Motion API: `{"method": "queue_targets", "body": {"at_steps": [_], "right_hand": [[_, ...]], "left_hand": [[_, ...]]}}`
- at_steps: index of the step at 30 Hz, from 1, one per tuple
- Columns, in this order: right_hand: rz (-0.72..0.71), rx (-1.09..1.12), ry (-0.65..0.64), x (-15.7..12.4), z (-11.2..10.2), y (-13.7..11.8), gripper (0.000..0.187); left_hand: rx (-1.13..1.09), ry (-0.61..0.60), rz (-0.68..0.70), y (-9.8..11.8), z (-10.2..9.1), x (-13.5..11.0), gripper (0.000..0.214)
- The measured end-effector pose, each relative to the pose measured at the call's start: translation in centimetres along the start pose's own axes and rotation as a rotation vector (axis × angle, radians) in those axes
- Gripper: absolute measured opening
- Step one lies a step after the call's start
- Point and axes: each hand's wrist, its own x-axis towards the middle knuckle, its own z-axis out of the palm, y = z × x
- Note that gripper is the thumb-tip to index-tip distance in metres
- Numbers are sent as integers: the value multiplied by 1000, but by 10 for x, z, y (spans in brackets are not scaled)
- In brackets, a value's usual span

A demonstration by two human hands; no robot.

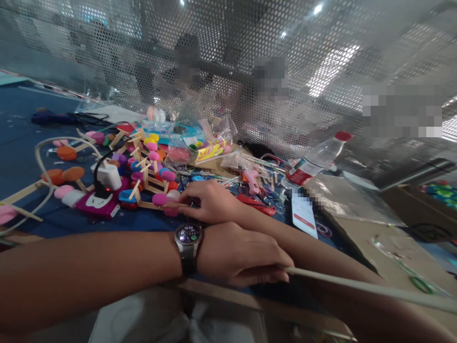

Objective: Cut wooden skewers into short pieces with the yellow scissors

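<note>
From the left comes my left forearm with a round black watch (188, 236) at the wrist. My left hand (244, 257) is closed, fingers pinched round the end of a long pale rod (357, 284) that runs off to the right. My right arm crosses behind it from the lower right. My right hand (205, 202) has thumb and fingers closed at the end of a flat wooden stick (152, 206), next to a magenta plastic shell (159, 199). That stick belongs to a cluster of wooden sticks and colourful shells. The exact fingertip contact is partly hidden.
A purple power adapter (96, 202) with a white plug (109, 176) and cable stands left. Behind lie plastic bags and a pink glue gun (252, 181). A tilted bottle (314, 159), a phone (303, 214) and red-handled tool (255, 204) lie right. A perforated metal screen (228, 95) rises behind.
</note>
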Motion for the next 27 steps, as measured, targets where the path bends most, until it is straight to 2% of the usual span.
{"method": "queue_targets", "body": {"at_steps": [4, 7, 8, 9, 19, 23, 25, 27], "right_hand": [[29, 7, 6, -1, 0, -1, 13], [33, 4, 9, -1, 1, -2, 14], [32, 2, 9, -1, 1, -2, 15], [31, -2, 10, -1, 1, -2, 15], [29, -30, 8, 1, 1, -4, 14], [61, 23, 116, -10, -5, 0, 15], [117, 54, 213, -23, -10, 8, 14], [222, 86, 303, -41, -17, 20, 16]], "left_hand": [[6, 16, 22, 0, 1, 0, 14], [1, -2, -14, 1, 1, -1, 17], [9, 0, -69, 1, 1, -1, 18], [0, -27, -36, 0, 1, -1, 17], [25, 7, 17, -2, 1, -1, 16], [2, 20, -19, -2, 0, -3, 15], [-29, 48, -88, -2, 0, -3, 15], [-91, 130, -202, -2, -1, -3, 16]]}}
